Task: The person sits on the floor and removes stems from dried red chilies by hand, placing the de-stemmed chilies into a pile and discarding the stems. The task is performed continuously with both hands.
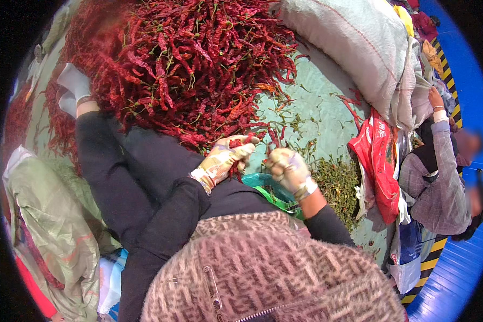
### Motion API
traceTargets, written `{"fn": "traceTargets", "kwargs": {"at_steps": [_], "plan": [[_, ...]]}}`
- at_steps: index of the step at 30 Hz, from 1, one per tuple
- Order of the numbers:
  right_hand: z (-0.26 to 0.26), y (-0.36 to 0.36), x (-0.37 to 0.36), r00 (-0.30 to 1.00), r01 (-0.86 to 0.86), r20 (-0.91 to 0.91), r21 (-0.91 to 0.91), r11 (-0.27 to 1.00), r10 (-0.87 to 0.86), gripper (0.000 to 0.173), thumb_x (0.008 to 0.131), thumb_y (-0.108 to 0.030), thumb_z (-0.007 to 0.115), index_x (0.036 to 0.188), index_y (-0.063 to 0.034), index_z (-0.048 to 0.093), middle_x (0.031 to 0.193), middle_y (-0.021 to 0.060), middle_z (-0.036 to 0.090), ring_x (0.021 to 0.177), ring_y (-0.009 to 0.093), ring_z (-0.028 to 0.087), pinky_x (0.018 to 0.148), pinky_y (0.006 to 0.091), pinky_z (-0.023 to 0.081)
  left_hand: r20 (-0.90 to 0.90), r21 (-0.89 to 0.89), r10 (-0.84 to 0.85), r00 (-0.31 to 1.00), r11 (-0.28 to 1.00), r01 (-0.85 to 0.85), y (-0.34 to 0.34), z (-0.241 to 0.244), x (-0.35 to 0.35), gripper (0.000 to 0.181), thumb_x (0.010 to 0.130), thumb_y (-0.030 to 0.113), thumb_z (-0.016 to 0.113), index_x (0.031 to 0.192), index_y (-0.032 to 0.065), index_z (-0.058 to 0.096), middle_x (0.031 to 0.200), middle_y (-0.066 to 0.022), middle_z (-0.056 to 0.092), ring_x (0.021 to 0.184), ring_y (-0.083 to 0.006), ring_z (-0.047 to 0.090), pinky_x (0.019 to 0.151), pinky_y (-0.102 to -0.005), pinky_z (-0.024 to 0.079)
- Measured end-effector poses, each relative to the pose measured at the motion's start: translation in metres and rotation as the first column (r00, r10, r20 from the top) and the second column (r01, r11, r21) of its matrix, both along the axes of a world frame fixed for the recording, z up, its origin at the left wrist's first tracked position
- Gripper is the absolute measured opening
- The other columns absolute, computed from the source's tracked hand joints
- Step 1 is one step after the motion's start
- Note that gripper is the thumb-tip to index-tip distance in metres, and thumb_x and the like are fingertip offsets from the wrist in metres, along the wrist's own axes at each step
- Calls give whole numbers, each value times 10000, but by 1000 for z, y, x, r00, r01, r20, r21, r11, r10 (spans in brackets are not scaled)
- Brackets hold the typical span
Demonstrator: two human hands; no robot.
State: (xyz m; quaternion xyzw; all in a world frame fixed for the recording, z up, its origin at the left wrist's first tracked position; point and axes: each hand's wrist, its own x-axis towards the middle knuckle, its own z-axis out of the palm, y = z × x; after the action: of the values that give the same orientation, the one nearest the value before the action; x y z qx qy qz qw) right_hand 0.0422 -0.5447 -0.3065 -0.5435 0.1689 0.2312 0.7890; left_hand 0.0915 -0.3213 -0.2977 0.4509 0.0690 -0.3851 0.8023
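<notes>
My left hand (226,157), in a patterned work glove, grips several dried red chilies (238,142) above my lap. A little to its right is my right hand (288,171), also gloved and slightly blurred, with its fingers curled in. A red chili (275,137) shows just beyond those fingers; whether the hand holds it is not clear. A large heap of dried red chilies (193,60) lies before me against my outstretched legs. Loose green stems (302,122) are scattered on the pale green ground sheet (326,86), with a denser stem pile (338,187) beside my right forearm.
A green plastic bag (271,191) lies beneath my hands. A full white woven sack (346,44) is at upper right, with a red plastic bag (378,165) below it. Another person (438,181) sits at right, one hand on the sack. A greenish sack (52,233) is at left.
</notes>
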Motion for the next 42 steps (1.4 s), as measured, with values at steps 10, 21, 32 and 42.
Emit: {"fn": "traceTargets", "kwargs": {"at_steps": [10, 21, 32, 42], "plan": [[-34, -20, 39, 997, -26, 1, -928, 372, 72, 339, 801, -332, 696, 836, 6, 704, 824, 215, 695, 761, 309, 682, 722, 379, 527, 11, -88, 72, 997, 994, -71, 6, -14, 1, 200, 885, 138, 693, 1037, 26, 629, 853, -50, 677, 734, -124, 644, 664, -245, 519], [-90, -68, 58, 927, -106, 64, -901, 421, 370, 252, 849, -273, 651, 739, -47, 634, 654, 68, 608, 577, 178, 580, 570, 331, 478, -66, -32, 140, 988, 989, -142, 10, -21, 0, 219, 834, 59, 723, 1033, 20, 638, 847, -20, 650, 713, -106, 614, 621, -240, 503], [-36, 6, 14, 954, 33, 227, -730, 683, 197, 263, 813, -174, 667, 1000, 11, 680, 850, 145, 710, 767, 224, 690, 728, 331, 542, -49, -17, 96, 994, 995, -97, 6, -21, 1, 223, 840, 88, 738, 1022, 22, 628, 894, -32, 675, 690, -120, 631, 672, -266, 527], [-47, 0, 76, 938, -127, -125, -992, -17, 322, 305, 750, -323, 717, 863, -39, 715, 858, 198, 695, 861, 356, 673, 780, 425, 527, -27, -95, 134, 991, 986, -136, 7, -28, 3, 211, 850, 79, 713, 1006, 15, 586, 982, -131, 699, 860, -190, 682, 783, -307, 542]]}}
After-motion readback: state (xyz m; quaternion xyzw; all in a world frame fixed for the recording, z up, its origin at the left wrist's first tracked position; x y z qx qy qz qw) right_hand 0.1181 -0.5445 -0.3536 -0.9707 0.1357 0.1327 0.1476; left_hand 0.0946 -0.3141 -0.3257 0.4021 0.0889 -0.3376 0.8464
